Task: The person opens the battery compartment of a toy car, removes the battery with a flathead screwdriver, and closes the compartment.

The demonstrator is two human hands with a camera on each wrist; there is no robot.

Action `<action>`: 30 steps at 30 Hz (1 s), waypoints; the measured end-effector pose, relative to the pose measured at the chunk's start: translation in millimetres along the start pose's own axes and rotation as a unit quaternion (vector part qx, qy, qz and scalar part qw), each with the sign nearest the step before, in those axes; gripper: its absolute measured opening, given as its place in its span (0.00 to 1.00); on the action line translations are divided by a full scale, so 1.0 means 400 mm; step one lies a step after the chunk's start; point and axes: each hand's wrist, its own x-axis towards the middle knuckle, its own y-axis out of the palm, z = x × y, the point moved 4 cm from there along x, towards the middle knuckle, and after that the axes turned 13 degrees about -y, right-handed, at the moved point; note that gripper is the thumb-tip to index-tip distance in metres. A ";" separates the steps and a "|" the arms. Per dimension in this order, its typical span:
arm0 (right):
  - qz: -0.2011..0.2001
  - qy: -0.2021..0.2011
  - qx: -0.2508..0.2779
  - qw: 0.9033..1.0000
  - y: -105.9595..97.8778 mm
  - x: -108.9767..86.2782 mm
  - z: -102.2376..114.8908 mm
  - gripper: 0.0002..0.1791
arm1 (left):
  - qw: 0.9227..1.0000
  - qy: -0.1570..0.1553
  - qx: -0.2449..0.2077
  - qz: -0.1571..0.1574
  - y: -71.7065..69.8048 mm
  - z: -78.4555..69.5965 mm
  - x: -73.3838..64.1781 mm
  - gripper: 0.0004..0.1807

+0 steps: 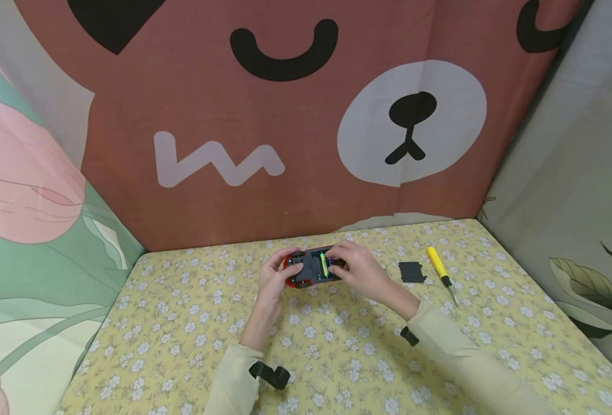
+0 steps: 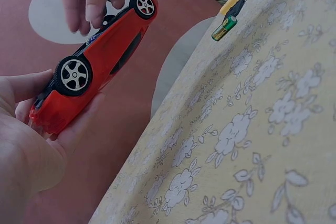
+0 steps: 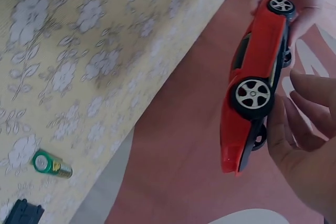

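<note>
A red toy car is held with its dark underside up toward the head camera. My left hand grips one end, its thumb across the underside. In the open battery compartment a bright green battery lies crosswise. My right hand is at the compartment beside it, thumb and forefinger at opposite ends of a small bluish battery, mostly hidden by the fingers. In the left wrist view, right fingertips are close to the car's underside. Another green battery lies on the table.
A black battery cover lies on the flowered yellow tablecloth, right of my right hand. Beyond it is a screwdriver with a yellow handle. Behind the table hangs a brown cloth with a bear's face, and printed cloths stand at both sides.
</note>
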 end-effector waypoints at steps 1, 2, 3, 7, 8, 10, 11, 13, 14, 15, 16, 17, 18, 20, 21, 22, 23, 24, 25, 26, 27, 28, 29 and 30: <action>0.004 -0.007 -0.011 1.000 0.001 0.000 0.001 0.16 | 1.000 -0.001 0.000 0.000 0.000 0.000 0.000 0.23; 0.008 -0.015 -0.021 1.000 0.001 0.000 0.002 0.17 | 1.000 -0.001 0.001 -0.001 0.000 0.000 -0.001 0.23; 0.013 -0.020 -0.027 0.999 0.002 0.001 0.003 0.18 | 1.000 -0.002 0.002 -0.002 -0.001 0.001 -0.001 0.22; 0.030 -0.043 -0.039 0.998 0.004 0.001 0.005 0.19 | 1.000 0.000 0.002 -0.002 0.000 0.000 0.000 0.22; 0.032 -0.051 -0.044 0.997 0.005 0.001 0.005 0.20 | 1.000 0.000 0.002 -0.002 0.000 0.000 0.000 0.22; 0.037 -0.070 -0.055 0.995 0.007 0.000 0.004 0.21 | 1.000 0.001 0.002 -0.001 0.000 0.000 0.000 0.23; 0.038 -0.079 -0.061 0.994 0.009 -0.002 0.003 0.21 | 1.000 0.002 0.001 -0.001 0.000 0.000 0.001 0.23; 0.040 -0.099 -0.075 0.991 0.012 -0.004 0.001 0.21 | 1.000 0.002 0.000 -0.002 0.000 0.001 0.001 0.22; 0.040 -0.109 -0.082 0.990 0.014 -0.005 0.000 0.21 | 1.000 0.002 -0.001 -0.002 0.001 0.001 0.001 0.22; 0.039 -0.120 -0.085 0.988 0.015 -0.006 0.001 0.21 | 1.000 0.002 -0.001 -0.001 0.001 0.001 0.001 0.22; 0.038 -0.130 -0.088 0.987 0.015 -0.006 0.001 0.21 | 1.000 0.003 -0.002 -0.001 0.001 0.001 0.001 0.22; 0.036 -0.140 -0.091 0.985 0.015 -0.006 0.001 0.20 | 1.000 0.003 -0.003 -0.001 0.002 0.000 0.001 0.22; 0.034 -0.149 -0.093 0.984 0.015 -0.006 0.002 0.20 | 1.000 0.003 -0.002 -0.001 0.002 0.001 0.001 0.21; 0.032 -0.163 -0.099 0.981 0.015 -0.006 0.003 0.18 | 1.000 0.003 -0.001 -0.002 0.002 0.001 0.002 0.21; 0.031 -0.169 -0.104 0.980 0.015 -0.006 0.004 0.18 | 1.000 0.003 0.001 -0.003 0.002 0.001 0.002 0.21; 0.031 -0.173 -0.109 0.978 0.016 -0.006 0.004 0.18 | 1.000 0.003 0.002 -0.004 0.003 0.001 0.002 0.21; 0.032 -0.177 -0.117 0.977 0.016 -0.007 0.003 0.18 | 1.000 0.002 0.004 -0.004 0.003 0.001 0.002 0.21; 0.034 -0.180 -0.124 0.975 0.017 -0.007 0.003 0.19 | 1.000 0.002 0.005 -0.005 0.003 0.000 0.002 0.21; 0.035 -0.183 -0.132 0.974 0.018 -0.009 0.003 0.19 | 1.000 0.001 0.005 -0.005 0.004 0.000 0.002 0.21; 0.037 -0.186 -0.141 0.972 0.018 -0.010 0.003 0.19 | 1.000 0.000 0.006 -0.005 0.004 0.000 0.002 0.21; 0.040 -0.191 -0.152 0.969 0.018 -0.010 0.004 0.20 | 1.000 0.000 0.006 -0.004 0.004 0.000 0.002 0.21; 0.045 -0.200 -0.166 0.965 0.019 -0.010 0.005 0.20 | 1.000 -0.001 0.006 -0.003 0.004 0.000 0.002 0.21; 0.051 -0.209 -0.183 0.959 0.020 -0.010 0.007 0.20 | 1.000 -0.001 0.007 -0.002 0.004 0.001 0.002 0.21; 0.056 -0.218 -0.200 0.953 0.021 -0.011 0.008 0.20 | 1.000 -0.001 0.009 -0.001 0.005 0.000 0.002 0.21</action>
